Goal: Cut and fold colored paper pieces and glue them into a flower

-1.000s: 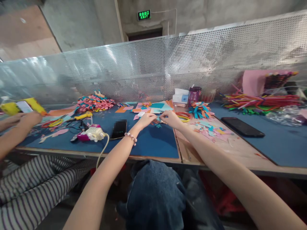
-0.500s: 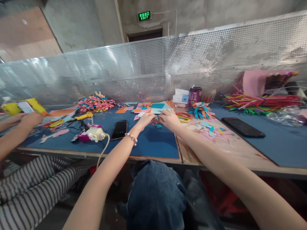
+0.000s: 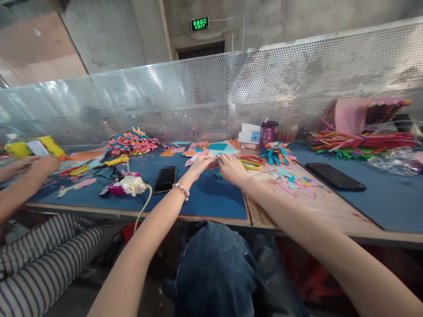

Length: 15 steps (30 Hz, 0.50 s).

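Observation:
My left hand (image 3: 200, 167), with a beaded bracelet (image 3: 181, 191) on its wrist, has its fingers closed together over the blue mat (image 3: 214, 202). My right hand (image 3: 232, 169) is closed too, fingers bent downward, its tips meeting those of the left. What they pinch is mostly hidden; small brownish-pink and teal bits show beneath them. Just behind the hands lie sheets of teal paper (image 3: 216, 148) and orange paper (image 3: 169, 152). Red and yellow looped handles (image 3: 253, 164) rest right of my right hand. A phone (image 3: 165, 179) lies left of my left wrist.
Paper scraps (image 3: 291, 179) cover the wooden strip at right, near a tied paper bundle (image 3: 276, 154). Behind stand a cup (image 3: 269, 132) and a tissue box (image 3: 249, 135). Left are a paper-strip pile (image 3: 132, 143), a glue gun (image 3: 116, 160), a power strip (image 3: 128, 185) and a co-worker's hands (image 3: 44, 166).
My right hand has turned slightly, its fingers pointing more toward the left hand. Both hands stay together at the same spot. The view has shifted very slightly.

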### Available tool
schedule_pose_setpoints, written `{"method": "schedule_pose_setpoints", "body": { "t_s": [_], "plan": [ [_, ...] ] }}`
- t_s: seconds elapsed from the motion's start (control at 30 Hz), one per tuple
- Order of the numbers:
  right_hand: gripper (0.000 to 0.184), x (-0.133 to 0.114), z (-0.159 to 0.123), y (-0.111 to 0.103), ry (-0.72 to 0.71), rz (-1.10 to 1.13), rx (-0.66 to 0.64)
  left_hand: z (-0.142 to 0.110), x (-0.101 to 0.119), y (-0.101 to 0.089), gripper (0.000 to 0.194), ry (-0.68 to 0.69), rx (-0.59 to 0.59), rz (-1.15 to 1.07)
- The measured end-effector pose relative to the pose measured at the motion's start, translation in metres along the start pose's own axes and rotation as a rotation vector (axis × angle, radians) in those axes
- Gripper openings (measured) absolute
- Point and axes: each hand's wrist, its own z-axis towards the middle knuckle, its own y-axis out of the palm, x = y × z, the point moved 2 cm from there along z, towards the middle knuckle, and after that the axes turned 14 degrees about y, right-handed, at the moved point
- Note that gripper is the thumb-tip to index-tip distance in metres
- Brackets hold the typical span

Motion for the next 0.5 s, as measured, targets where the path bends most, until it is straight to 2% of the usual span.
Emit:
{"method": "schedule_pose_setpoints", "body": {
  "t_s": [0.1,0.17,0.27,0.33,0.5],
  "plan": [
    [0.041,0.006,0.001,0.004,0.01,0.125,-0.005,0.001,-0.003,-0.002,0.024,0.003,-0.013,0.021],
    [0.041,0.012,0.004,0.007,0.062,0.303,0.011,0.001,-0.004,-0.004,0.023,0.006,-0.023,0.034],
    [0.03,0.021,0.009,0.01,0.227,0.676,-0.031,0.002,-0.004,-0.004,0.023,0.022,-0.059,0.052],
    [0.031,0.026,0.012,0.01,0.341,0.886,-0.098,0.002,-0.004,-0.003,0.023,0.036,-0.088,0.069],
    [0.032,0.03,0.011,0.007,0.523,1.145,-0.214,0.001,-0.001,-0.002,0.027,0.032,-0.119,0.102]
  ]
}}
